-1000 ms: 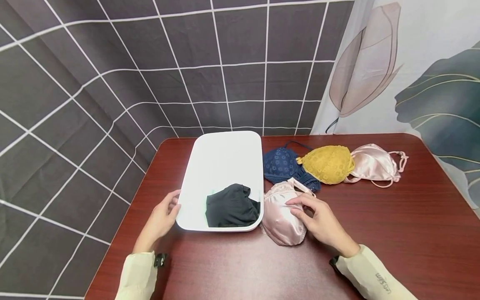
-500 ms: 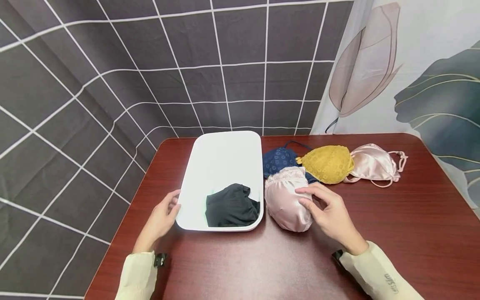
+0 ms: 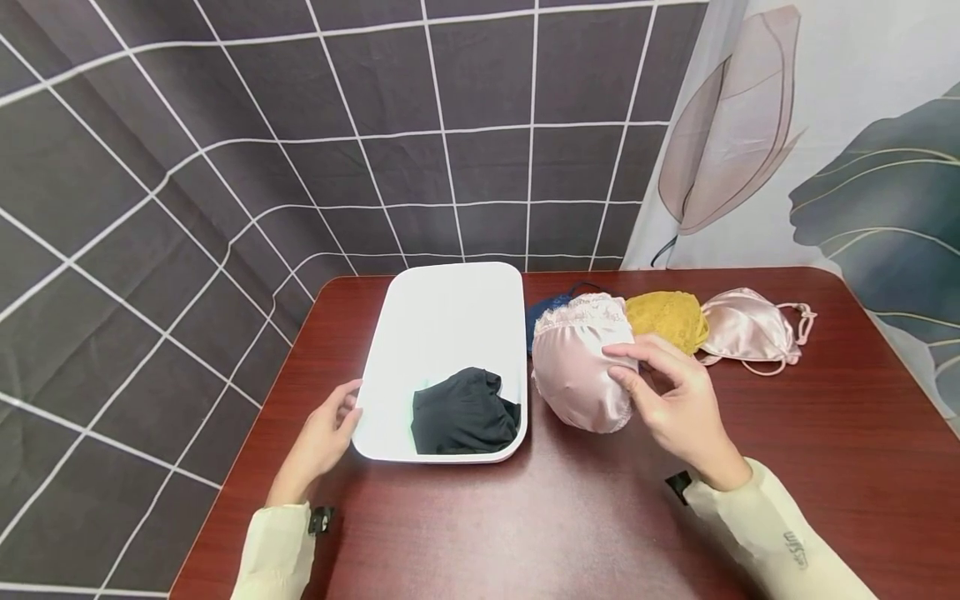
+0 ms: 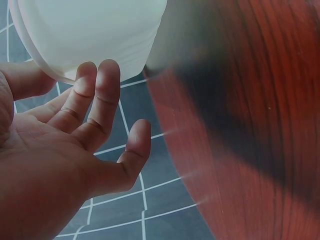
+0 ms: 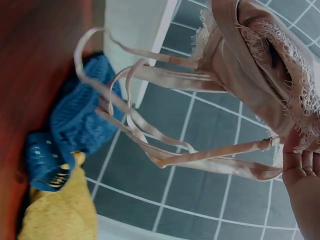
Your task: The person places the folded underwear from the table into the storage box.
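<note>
My right hand [image 3: 686, 408] pinches the side of a pale pink satin bra [image 3: 583, 367] with lace trim. The bra is lifted beside the bin's right side, overlapping the blue and yellow bras in the head view. In the right wrist view its thin straps [image 5: 150, 130] dangle below the lace-edged cup [image 5: 250, 75]. My left hand [image 3: 318, 437] holds the near left rim of a white plastic bin [image 3: 442, 321]. Thumb and fingers sit on either side of that rim in the left wrist view. A crumpled black garment [image 3: 465, 412] lies in the near right corner of the bin.
A navy lace bra [image 3: 546, 312], a yellow lace bra [image 3: 667, 317] and another pink satin bra [image 3: 750, 325] lie in a row along the back right of the red-brown table [image 3: 810, 450]. Gridded dark curtain [image 3: 480, 167] hangs behind the table and to its left.
My right hand has raised the near pink bra off the table, moving it away from me and slightly right. It now covers most of the navy bra. The left hand stays on the bin.
</note>
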The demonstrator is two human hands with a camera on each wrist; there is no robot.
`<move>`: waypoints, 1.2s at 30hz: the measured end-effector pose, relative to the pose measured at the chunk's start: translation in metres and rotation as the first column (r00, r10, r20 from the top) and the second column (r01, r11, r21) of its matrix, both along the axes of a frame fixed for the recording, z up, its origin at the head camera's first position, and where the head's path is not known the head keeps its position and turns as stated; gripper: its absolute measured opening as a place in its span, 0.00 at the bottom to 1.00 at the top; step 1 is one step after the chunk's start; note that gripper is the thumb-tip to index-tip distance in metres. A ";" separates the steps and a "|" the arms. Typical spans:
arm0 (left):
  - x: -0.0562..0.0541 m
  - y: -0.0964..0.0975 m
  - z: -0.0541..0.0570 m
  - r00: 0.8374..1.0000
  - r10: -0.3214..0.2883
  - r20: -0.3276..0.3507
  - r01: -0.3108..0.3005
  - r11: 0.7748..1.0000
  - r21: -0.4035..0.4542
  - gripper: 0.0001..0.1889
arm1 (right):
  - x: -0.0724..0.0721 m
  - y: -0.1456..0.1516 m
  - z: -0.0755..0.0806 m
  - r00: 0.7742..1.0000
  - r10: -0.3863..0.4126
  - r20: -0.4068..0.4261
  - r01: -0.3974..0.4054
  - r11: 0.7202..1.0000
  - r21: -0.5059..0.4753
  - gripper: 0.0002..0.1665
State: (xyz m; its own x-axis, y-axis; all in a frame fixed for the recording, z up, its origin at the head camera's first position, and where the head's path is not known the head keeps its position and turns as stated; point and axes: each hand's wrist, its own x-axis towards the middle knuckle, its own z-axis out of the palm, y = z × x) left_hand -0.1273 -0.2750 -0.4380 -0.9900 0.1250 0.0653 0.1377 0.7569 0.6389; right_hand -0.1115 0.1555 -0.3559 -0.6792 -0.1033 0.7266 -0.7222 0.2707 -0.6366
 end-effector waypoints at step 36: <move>-0.003 -0.001 -0.003 1.000 0.019 -0.004 -0.019 1.000 0.013 0.23 | -0.024 -0.108 0.016 0.896 0.359 -0.263 -0.417 0.882 -0.217 0.10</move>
State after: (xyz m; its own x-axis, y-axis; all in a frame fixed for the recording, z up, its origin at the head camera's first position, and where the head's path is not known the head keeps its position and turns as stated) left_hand -0.1303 -0.2764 -0.4412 -0.9920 0.1052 0.0705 0.1257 0.7512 0.6480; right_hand -0.1352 0.0474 -0.3404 -0.4531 -0.1134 0.8842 -0.8579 -0.2139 -0.4671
